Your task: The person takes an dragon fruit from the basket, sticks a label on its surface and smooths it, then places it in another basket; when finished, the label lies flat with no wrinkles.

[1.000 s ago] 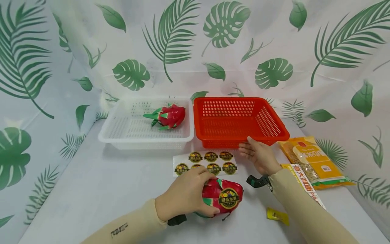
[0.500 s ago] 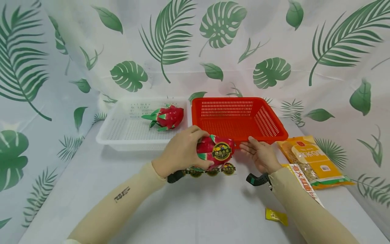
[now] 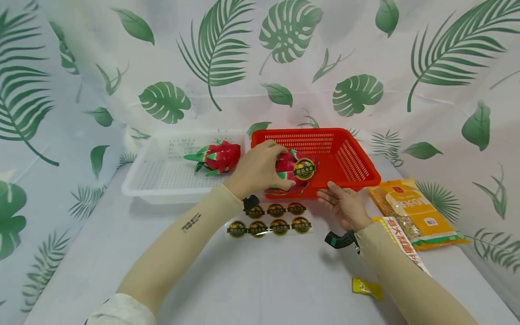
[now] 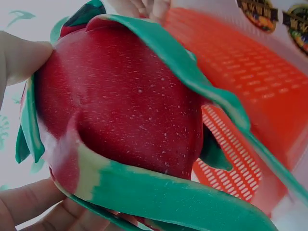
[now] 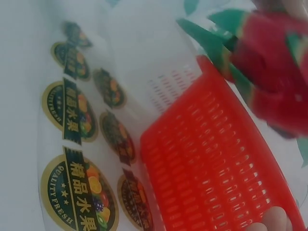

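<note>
Left hand (image 3: 257, 167) is clamped on one dragon fruit (image 3: 287, 166), thumb on the near side and fingers round the far side. Right hand (image 3: 343, 205) is apart from it, at the front rim of the red basket (image 3: 355, 160), fingers fairly straight; whether they bear on the rim or merely touch it, cannot tell. In the head view the fruit is over the front left part of the red basket, round label (image 3: 304, 169) facing the wearer; height above the basket floor not readable. Left of the red basket: white basket (image 3: 178, 194), holding a second dragon fruit (image 3: 222, 157), no label visible on the side shown. In front of the red basket: label sheet (image 3: 268, 220). Right and forward of the red basket: orange packet (image 3: 422, 212); nearer the wearer, small yellow sachet (image 3: 367, 288). Judgement on the step in hand, carrying the fruit over the red basket: slow and level seems best. The long green scales could snag on the red basket's rim, so they should clear it before any lowering. Skin looks smooth; a wide grip is probably safer than a fingertip pinch, with fingers off the label. Letting go is best only once the basket floor bears the weight, right hand steadying the front rim.
</note>
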`<state>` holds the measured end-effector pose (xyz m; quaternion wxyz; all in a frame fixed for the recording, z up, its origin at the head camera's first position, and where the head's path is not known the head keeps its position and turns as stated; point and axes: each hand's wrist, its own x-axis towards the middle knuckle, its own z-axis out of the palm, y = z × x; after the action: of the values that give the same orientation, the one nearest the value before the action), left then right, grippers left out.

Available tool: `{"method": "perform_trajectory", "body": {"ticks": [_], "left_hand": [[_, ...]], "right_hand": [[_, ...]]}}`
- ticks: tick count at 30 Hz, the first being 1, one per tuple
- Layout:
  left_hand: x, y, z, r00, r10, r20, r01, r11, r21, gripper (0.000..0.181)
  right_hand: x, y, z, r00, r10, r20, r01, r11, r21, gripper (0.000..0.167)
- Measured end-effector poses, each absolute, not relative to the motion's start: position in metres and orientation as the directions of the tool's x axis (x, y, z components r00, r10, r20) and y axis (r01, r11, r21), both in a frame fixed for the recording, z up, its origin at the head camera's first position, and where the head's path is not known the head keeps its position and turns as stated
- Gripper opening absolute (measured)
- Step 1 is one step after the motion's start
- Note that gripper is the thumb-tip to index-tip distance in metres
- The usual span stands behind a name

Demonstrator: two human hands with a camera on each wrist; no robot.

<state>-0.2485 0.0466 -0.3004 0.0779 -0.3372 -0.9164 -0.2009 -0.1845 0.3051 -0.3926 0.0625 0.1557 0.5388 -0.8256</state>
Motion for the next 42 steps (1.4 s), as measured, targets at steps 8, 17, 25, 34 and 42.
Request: {"method": "perform_trajectory", "body": {"ticks": [8,17,25,34,42], "left_hand": [[-0.275,0.082,-0.290,-0.774,0.605,0.185,0.632,0.723,0.279,0.076],[-0.312,0.124,-0.296,-0.795,0.592,0.131,0.604,0.753,0.261,0.060],[-0.340,0.146,-0.312,-0.845,0.527,0.090,0.532,0.811,0.243,0.069],[-0.355,0.154,-0.328,-0.885,0.462,0.053,0.460,0.854,0.243,0.072],[-0.357,0.165,-0.342,-0.876,0.482,-0.005,0.476,0.868,0.139,0.058]], "right_hand": [[-0.184,0.307,-0.391,-0.932,0.065,-0.356,0.303,-0.398,-0.866,0.020],[-0.185,0.306,-0.391,-0.939,0.064,-0.338,0.289,-0.388,-0.876,0.024],[-0.183,0.306,-0.391,-0.943,0.058,-0.329,0.281,-0.393,-0.875,0.021],[-0.182,0.305,-0.391,-0.948,0.082,-0.308,0.260,-0.359,-0.896,0.028],[-0.182,0.306,-0.390,-0.934,0.088,-0.346,0.292,-0.372,-0.881,0.022]]}}
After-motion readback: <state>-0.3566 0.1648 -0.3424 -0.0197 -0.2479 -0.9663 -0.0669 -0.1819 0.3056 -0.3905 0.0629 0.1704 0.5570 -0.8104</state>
